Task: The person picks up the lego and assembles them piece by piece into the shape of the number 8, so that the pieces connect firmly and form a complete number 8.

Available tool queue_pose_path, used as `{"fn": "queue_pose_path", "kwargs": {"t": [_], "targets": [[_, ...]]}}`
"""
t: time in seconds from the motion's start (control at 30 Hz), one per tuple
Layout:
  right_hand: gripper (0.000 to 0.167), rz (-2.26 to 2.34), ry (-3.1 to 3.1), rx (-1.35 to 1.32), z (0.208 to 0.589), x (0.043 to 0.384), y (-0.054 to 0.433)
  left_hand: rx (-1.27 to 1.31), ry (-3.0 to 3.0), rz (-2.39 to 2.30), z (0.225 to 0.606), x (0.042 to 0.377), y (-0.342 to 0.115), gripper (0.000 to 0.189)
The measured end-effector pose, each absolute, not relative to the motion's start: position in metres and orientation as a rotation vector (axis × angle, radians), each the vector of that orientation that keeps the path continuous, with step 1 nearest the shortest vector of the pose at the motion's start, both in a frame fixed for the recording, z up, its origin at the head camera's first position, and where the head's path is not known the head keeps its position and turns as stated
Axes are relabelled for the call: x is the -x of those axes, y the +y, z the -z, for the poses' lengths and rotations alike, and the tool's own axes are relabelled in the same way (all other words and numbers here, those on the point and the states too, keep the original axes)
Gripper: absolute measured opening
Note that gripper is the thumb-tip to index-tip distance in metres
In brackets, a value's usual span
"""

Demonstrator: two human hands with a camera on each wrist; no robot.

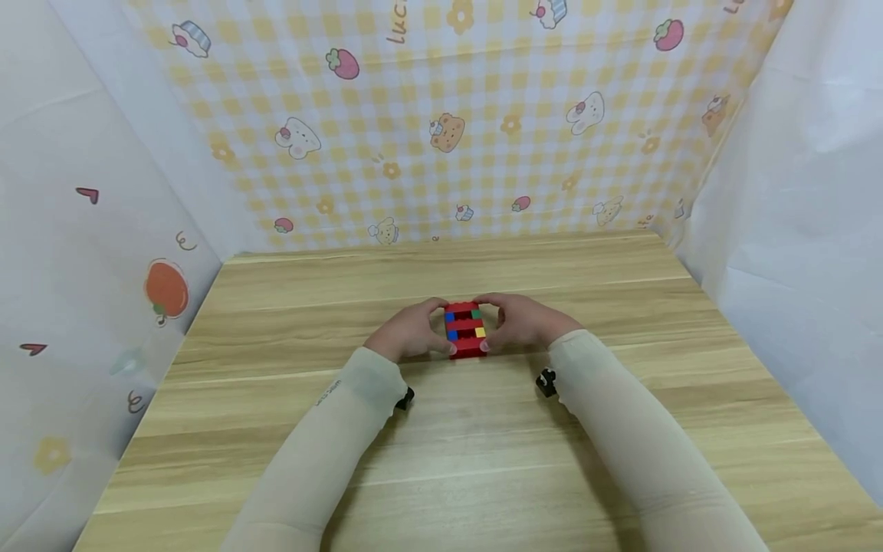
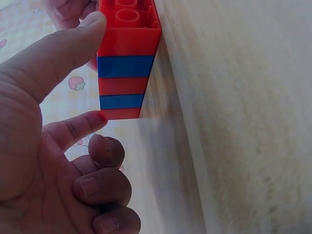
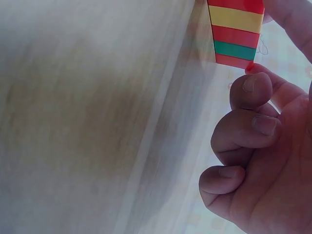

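Observation:
A block assembly [image 1: 466, 325] of red toy bricks lies on the table between both hands. Blue bricks [image 1: 452, 335] sit along its left side; on the right are a green brick [image 1: 476, 314] and a yellow brick [image 1: 480, 332]. The left hand [image 1: 412, 331] pinches its left end, thumb on the near brick and index finger on the far one. The right hand [image 1: 526, 320] grips the other side the same way, its thumb cut off in the right wrist view. In the left wrist view, the near red brick [image 2: 129, 43] shows its hollow underside. The other fingers curl beside the blocks.
The wooden table [image 1: 455, 445] runs back to a yellow checked cloth [image 1: 414, 169]. White sheets hang at the left [image 1: 83, 268] and right [image 1: 800, 230]. Black wrist devices [image 1: 547, 382] show beneath both sleeves.

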State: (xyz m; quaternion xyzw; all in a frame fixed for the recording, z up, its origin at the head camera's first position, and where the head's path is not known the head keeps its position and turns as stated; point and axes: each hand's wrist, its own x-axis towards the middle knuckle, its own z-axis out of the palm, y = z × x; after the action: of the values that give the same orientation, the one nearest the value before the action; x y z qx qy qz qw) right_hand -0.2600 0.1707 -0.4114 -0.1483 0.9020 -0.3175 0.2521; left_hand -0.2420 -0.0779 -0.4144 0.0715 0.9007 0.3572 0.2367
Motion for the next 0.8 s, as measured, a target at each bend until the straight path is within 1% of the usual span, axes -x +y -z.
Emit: {"fn": "queue_pose_path", "kwargs": {"t": [0.4,0.8], "targets": [[0.093,0.828,2.455,0.378,0.4093,0.2590,0.1674,-0.169,2.456,-0.966,0.4119,0.2387,-0.0769,0.088],[0.093,0.796,2.475,0.350,0.4075,0.2581,0.1658,-0.203,2.473,-0.961,0.4106,0.2372,-0.0779,0.088]]}}
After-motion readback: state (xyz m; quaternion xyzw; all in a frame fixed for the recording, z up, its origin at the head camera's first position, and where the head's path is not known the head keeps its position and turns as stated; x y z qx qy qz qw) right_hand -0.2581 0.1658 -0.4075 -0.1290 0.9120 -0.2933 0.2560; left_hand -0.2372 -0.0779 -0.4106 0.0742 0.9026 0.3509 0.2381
